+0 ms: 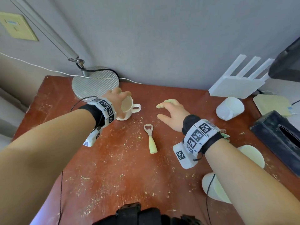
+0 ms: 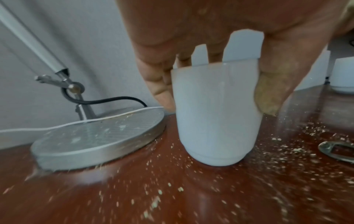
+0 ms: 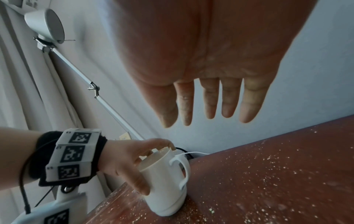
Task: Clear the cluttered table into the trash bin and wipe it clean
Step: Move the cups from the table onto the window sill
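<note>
We grip the white mug [image 1: 125, 109] beside the lamp base [image 1: 95, 83] with our left hand [image 1: 117, 101], while our right hand [image 1: 172, 114] hovers open-fingered right of the mug.

White handled mug [image 1: 128, 109]: upright, tilted slightly, gripped at the rim from above, beside the lamp base. Second white mug [image 1: 229, 108]: on its side, far right. Two more white mugs [image 1: 252, 154], [image 1: 212, 186]: near right edge, partly hidden by the forearm. Bottle opener [image 1: 151, 138]: cream handle, flat, centre. Table [image 1: 113, 168]: red-brown, strewn with pale crumbs [image 1: 84, 177].
</note>
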Demonstrator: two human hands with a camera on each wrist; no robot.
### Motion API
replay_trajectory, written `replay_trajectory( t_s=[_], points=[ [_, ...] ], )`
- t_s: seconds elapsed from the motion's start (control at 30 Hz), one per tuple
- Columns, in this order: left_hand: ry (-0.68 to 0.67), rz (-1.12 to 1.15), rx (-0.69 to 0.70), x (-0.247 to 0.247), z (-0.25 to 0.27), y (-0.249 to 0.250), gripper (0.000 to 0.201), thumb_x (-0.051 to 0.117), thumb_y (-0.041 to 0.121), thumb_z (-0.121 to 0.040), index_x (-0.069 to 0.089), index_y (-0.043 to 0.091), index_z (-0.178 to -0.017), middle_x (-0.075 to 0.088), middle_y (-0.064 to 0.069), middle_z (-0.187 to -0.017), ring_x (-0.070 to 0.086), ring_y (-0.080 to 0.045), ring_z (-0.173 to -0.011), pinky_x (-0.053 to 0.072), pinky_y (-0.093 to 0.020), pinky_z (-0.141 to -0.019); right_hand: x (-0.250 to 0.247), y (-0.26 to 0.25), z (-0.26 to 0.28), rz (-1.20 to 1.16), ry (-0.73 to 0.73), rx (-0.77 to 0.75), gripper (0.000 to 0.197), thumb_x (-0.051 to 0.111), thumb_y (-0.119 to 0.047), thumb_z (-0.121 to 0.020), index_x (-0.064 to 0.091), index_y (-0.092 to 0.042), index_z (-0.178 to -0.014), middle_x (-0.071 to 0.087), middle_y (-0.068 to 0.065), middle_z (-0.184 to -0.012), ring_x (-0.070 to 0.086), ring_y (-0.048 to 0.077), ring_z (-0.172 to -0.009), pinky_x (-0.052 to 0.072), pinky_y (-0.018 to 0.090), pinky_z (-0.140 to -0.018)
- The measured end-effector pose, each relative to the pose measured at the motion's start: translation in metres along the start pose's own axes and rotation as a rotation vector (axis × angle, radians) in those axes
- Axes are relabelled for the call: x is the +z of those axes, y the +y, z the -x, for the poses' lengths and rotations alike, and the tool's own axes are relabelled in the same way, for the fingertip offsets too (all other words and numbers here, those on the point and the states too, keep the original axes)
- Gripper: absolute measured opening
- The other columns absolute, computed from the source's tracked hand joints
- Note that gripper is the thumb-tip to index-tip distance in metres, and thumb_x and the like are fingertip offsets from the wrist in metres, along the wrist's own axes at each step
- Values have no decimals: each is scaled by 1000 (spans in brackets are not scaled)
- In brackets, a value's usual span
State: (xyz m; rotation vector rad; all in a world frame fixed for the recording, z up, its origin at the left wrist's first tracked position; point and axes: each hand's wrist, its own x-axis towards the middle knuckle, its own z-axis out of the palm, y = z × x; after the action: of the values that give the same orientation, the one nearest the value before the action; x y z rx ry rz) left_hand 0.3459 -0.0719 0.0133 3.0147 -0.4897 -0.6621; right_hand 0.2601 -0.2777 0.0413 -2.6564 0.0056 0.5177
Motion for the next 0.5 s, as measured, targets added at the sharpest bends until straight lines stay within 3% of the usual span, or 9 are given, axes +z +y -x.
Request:
replay_trajectory(
  t_s=[0.2, 0.5],
  points=[
    [82, 129, -154, 14, 77, 19, 91, 74, 49, -65, 24, 38, -140, 35, -1, -131, 48, -27, -113, 48, -37, -85, -15, 25, 57, 134, -51, -69, 37, 47, -34, -95, 47, -24, -131, 32, 1, -142, 36, 21, -130, 31, 34, -109],
    [183, 221, -191, 52, 182, 118, 90, 74, 49, -65, 24, 38, -139, 35, 1, -130, 45, -24, -114, 48, -37, -87, -27, 96, 154, 291, -51, -70, 42, 47, -44, -93, 45, -25, -130, 39, 3, -137, 49, 22, -118, 40, 36, -101]
  ],
)
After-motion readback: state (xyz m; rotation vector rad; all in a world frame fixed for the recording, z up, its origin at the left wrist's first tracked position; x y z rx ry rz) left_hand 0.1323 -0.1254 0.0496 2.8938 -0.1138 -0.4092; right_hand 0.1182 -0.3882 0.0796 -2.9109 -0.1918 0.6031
